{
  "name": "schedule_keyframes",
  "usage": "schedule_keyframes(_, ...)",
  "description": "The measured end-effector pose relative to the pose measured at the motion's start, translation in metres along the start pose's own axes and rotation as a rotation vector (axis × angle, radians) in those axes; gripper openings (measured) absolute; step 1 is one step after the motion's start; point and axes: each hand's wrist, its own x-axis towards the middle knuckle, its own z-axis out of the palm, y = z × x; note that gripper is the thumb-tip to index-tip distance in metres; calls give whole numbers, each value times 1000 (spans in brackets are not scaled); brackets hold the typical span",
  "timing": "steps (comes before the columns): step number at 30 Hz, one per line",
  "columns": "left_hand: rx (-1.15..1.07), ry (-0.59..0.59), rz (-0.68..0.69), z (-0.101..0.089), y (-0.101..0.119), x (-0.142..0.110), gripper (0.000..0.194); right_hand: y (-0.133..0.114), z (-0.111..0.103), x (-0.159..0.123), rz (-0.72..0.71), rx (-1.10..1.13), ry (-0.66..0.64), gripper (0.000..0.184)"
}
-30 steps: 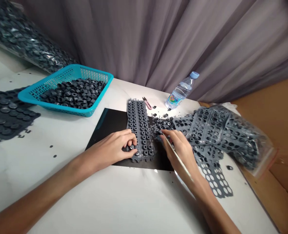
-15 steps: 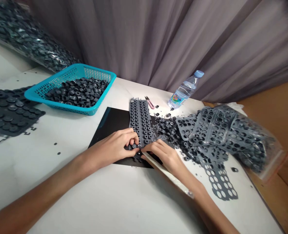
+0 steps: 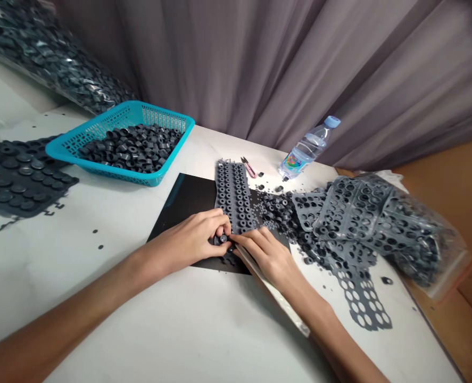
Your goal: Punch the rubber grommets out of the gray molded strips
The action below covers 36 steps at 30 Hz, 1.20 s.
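A dark grey rubber sheet (image 3: 234,194) with rows of moulded ring-shaped parts lies over a black mat (image 3: 190,205). My left hand (image 3: 198,232) is closed on the sheet's near end, thumb and fingers around a round rubber part (image 3: 223,239). Right beside it, my right hand (image 3: 271,259) grips a long, pale, flat tool (image 3: 287,307) whose rear end sticks out toward me along the forearm. Its working tip is hidden between the two hands, so its kind cannot be made out. The fingertips of both hands almost meet.
A blue basket (image 3: 156,180) of loose rubber parts stands at left, near another moulded sheet (image 3: 24,183). Pink-handled snips (image 3: 249,167) and a water bottle (image 3: 305,149) are behind. Loose parts (image 3: 279,208), punched sheets (image 3: 361,298) and a plastic bag (image 3: 439,250) lie at right.
The whole view has shifted slightly. My fingers have moved a little at the sheet's near end, and the tool's rear end has swung slightly down and left.
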Motion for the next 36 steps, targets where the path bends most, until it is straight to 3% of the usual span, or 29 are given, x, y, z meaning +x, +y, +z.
schedule_keyframes(2, -12, -1, -17, 1, -2, 1, 9, -1, -1, 1, 49, -10, 11, 24)
schedule_keyframes(7, -31, -37, -47, 0, -2, 0, 13, 22, -16, -6, 433, -36, 230, 30)
schedule_keyframes(9, -35, -44, -41, -2, 0, -1, 11, 31, -21, -10, 461, 6, 204, 29)
schedule_keyframes(15, -26, -34, -10, -3, 3, -1, 8, 18, -23, -9, 251, 295, 34, 22)
schedule_keyframes(19, -29, -22, -1, -2, 2, -1, 7, 9, -17, -5, 40, 266, 31, 10)
schedule_keyframes(22, -24, -16, 3, -2, 2, -1, 8, 10, -15, -3, -39, 183, 6, 10)
schedule_keyframes(27, -20, -18, 7, -2, 2, -2, 9, 9, -14, -3, -100, 121, -52, 13)
schedule_keyframes(36, -17, -14, 4, -3, 3, 0, 8, 8, -10, -5, -89, 85, -59, 18)
